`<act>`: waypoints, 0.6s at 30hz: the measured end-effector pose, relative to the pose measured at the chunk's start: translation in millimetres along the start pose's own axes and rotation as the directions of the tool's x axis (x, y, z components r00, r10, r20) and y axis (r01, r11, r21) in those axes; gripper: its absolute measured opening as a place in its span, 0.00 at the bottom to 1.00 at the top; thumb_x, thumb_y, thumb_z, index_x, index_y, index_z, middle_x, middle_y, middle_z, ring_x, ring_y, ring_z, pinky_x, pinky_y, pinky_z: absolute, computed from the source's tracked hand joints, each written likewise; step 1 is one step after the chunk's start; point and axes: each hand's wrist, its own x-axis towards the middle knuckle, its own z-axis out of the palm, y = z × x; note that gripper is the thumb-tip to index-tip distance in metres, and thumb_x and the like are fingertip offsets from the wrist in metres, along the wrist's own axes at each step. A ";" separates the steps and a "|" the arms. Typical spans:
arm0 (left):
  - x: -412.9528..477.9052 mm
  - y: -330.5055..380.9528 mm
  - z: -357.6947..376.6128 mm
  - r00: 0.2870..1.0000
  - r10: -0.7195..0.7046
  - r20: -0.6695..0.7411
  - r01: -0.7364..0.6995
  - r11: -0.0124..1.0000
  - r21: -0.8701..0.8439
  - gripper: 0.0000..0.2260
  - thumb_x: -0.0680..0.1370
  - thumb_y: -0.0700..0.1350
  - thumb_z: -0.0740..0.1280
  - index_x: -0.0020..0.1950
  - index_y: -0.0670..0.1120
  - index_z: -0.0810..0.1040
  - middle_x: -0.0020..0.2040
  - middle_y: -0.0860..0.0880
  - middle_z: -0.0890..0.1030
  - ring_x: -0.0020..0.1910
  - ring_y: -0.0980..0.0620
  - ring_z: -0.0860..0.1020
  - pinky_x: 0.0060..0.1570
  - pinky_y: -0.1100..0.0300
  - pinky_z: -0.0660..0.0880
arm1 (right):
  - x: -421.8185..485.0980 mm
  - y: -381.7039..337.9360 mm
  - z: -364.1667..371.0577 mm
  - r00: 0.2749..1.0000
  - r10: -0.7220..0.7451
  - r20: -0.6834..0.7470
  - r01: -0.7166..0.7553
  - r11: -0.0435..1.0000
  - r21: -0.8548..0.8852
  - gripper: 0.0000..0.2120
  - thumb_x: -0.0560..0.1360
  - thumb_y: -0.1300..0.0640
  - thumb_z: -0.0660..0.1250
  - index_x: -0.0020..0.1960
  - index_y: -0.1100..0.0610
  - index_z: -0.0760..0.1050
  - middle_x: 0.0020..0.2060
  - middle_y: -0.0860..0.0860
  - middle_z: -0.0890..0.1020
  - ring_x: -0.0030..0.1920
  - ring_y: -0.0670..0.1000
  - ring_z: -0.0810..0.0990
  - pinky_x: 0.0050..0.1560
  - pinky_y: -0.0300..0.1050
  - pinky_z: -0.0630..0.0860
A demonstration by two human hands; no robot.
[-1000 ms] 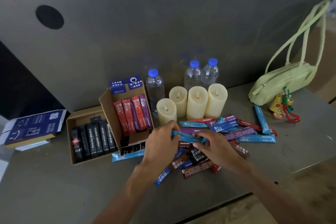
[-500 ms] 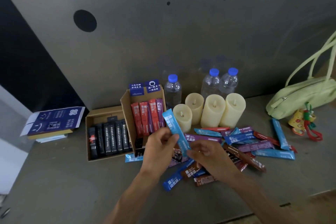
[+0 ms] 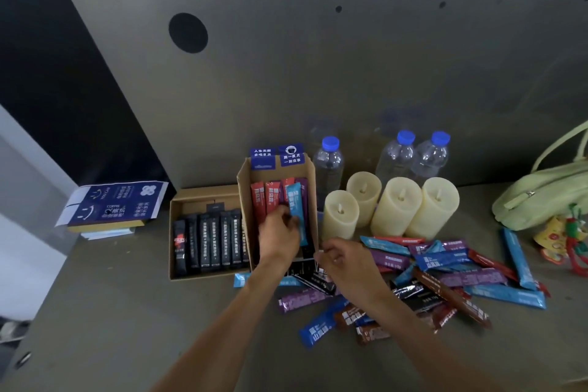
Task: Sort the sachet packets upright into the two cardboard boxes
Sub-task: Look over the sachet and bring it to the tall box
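Two open cardboard boxes stand side by side on the grey table. The left box holds a row of black sachets. The taller right box holds red and purple sachets upright. My left hand reaches into the right box and pinches a blue sachet, held upright next to the purple one. My right hand hovers just right of that box with fingers curled, holding nothing that I can see. A loose pile of sachets in blue, purple, red, brown and black lies to the right.
Several cream candles and three water bottles stand behind the pile. A pale green handbag with a charm lies at the far right. Folded blue cartons rest to the left. A grey wall rises behind.
My left hand has carried the blue sachet from above the pile into the right box. My right hand let go of it and drew back. The camera has shifted left.
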 end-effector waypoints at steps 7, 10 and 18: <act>7.5 1.4 15.3 0.997 0.053 -0.048 -0.050 0.997 0.064 0.08 0.80 0.41 0.66 0.58 0.46 0.79 0.53 0.46 0.83 0.53 0.46 0.81 0.52 0.56 0.78 | 7.6 -0.9 8.0 0.999 0.005 -0.035 -0.006 0.999 -0.042 0.03 0.78 0.55 0.70 0.47 0.53 0.80 0.34 0.50 0.83 0.34 0.46 0.81 0.41 0.46 0.80; 5.9 1.3 16.2 0.991 0.100 -0.094 -0.088 0.988 0.129 0.09 0.80 0.43 0.67 0.60 0.46 0.76 0.54 0.46 0.82 0.53 0.46 0.81 0.51 0.55 0.79 | 7.3 -1.1 7.6 1.000 -0.008 -0.026 0.006 0.998 -0.059 0.02 0.78 0.56 0.69 0.49 0.53 0.80 0.36 0.48 0.83 0.36 0.44 0.82 0.41 0.44 0.80; 4.8 -6.0 20.9 0.984 0.177 -0.014 -0.165 0.942 0.293 0.08 0.79 0.41 0.66 0.58 0.45 0.77 0.52 0.46 0.83 0.50 0.47 0.82 0.47 0.56 0.80 | 6.0 -3.5 4.8 0.999 -0.036 -0.013 0.034 0.996 -0.088 0.03 0.79 0.56 0.68 0.50 0.54 0.80 0.38 0.48 0.84 0.36 0.44 0.82 0.41 0.43 0.80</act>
